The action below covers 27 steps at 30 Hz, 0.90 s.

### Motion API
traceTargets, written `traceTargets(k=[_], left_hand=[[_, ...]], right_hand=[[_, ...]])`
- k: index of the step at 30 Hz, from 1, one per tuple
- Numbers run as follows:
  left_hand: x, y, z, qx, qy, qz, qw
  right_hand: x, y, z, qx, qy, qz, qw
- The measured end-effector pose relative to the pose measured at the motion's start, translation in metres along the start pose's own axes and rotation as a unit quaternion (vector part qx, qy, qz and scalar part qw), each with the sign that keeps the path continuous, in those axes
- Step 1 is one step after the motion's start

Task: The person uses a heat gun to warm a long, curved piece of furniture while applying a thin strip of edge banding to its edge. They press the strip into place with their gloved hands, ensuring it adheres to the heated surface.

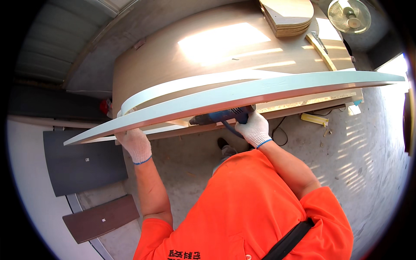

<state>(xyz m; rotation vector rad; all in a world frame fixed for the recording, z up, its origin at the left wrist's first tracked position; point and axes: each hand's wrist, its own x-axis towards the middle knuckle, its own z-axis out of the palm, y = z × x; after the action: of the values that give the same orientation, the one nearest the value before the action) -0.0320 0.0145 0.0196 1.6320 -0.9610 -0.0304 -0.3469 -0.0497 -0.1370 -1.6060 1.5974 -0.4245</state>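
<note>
A long board (229, 94) with a pale blue top edge and a brown underside stretches across the view, above the workbench's near side. Near its left end, my left hand (136, 145), in a white knit glove, is closed at the board's lower edge; the board hides the fingertips. My right hand (255, 129), gloved the same way, grips the handle of a blue heat gun (222, 115). The gun's dark nozzle points left beneath the board. Behind the board, a pale band (182, 86) curves back on itself toward the left.
On the wooden workbench (160, 56), a hammer (321, 52) lies by a stack of rounded wooden panels (288, 17). A fan (350, 16) stands beyond. A cord (281, 134) hangs near a yellow piece (314, 119). Dark grey (84, 162) and brown panels (102, 219) lie at left.
</note>
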Motion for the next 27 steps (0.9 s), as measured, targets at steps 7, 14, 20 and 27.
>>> traceTargets(k=[7,14,20,27], left_hand=[[-0.001,-0.002,0.002,-0.058,0.006,-0.039,0.998],[-0.002,-0.002,0.004,-0.05,0.001,-0.032,0.998],[-0.007,0.002,0.019,-0.063,-0.044,-0.007,0.997],[-0.035,0.006,0.04,-0.06,-0.105,-0.002,0.993]], right_hand=[[0.002,0.014,0.02,-0.002,0.006,0.024,1.0],[-0.006,0.005,-0.003,0.127,-0.012,0.035,0.991],[0.059,0.067,-0.061,0.068,0.045,-0.034,0.996],[0.133,0.145,-0.163,-0.243,0.185,-0.068,0.95]])
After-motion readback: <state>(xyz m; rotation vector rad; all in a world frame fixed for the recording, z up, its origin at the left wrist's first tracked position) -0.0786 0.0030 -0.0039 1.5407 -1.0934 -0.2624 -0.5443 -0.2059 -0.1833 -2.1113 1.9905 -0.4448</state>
